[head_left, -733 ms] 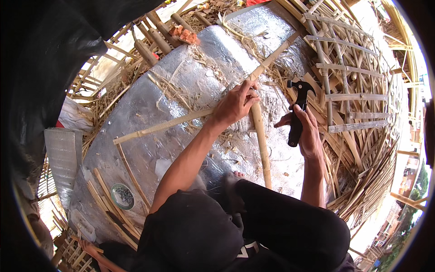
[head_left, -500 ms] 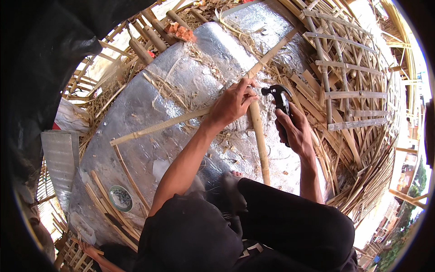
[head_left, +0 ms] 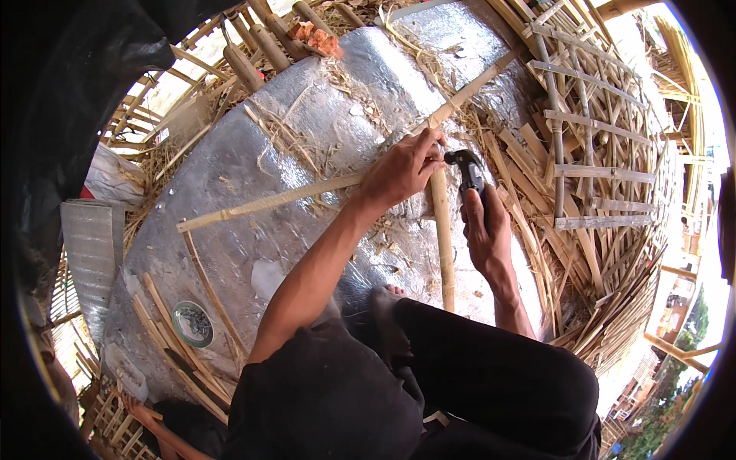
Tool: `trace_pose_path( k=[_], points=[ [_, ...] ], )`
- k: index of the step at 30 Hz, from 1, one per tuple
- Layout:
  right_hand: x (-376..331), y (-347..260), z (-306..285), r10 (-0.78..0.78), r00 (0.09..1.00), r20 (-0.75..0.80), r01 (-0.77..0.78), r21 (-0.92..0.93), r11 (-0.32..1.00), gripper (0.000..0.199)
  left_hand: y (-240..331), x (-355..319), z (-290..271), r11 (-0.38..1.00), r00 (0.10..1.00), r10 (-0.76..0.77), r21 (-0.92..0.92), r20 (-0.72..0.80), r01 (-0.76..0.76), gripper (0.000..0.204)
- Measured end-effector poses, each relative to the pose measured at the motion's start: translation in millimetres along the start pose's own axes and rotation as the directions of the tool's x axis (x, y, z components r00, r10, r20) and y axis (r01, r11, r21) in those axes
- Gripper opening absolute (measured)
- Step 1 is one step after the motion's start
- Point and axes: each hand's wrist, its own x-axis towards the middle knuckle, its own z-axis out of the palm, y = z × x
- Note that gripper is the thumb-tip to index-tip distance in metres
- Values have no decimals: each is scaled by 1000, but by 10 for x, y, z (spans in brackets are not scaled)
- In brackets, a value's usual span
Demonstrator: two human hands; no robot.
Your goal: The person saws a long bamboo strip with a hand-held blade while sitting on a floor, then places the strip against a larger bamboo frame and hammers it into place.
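Observation:
My left hand (head_left: 397, 172) is closed in a pinch at the spot where bamboo strips meet; whatever sits between its fingertips is too small to make out. One strip (head_left: 268, 204) runs from under this hand to the left, another (head_left: 464, 93) slants away to the far right, and a third (head_left: 442, 245) comes down toward my knee. My right hand (head_left: 488, 238) wraps round the handle of a black claw hammer (head_left: 468, 170). The hammer's head is right beside my left fingertips.
A round bowl of small pieces (head_left: 192, 323) stands at lower left beside loose strips (head_left: 172, 337). Silvery sheeting (head_left: 230, 176) covers the floor. Bamboo lattice (head_left: 606, 172) and piled slats rise at right. Orange lumps (head_left: 316, 40) lie at the far edge. Another person's hand (head_left: 138, 412) shows at lower left.
The hammer has moved slightly left and down, so its head is closer to my left fingertips. My left hand keeps its pinch. The whole view has shifted slightly.

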Motion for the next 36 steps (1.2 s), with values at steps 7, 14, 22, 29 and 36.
trace_pose_path(
  k=[7,14,22,29,36],
  points=[
    [-31,42,56,-146,976,-164,184,244,952,39,38,19,0,1000,1000,-20,-6,1,20,36],
    [-83,-102,8,29,987,-157,15,274,962,37,-40,-68,0,1000,1000,-22,20,-12,22,34],
    [11,-26,-2,83,996,-36,-71,256,964,41,8,-7,-14,997,999,-49,56,17,48,31],
    [357,215,157,58,990,-130,-34,183,983,37,-31,1,-31,1000,999,-26,-4,26,26,32],
    [742,108,151,151,987,-56,-141,150,979,42,-61,8,-11,991,995,-95,97,43,90,40]
  ],
)
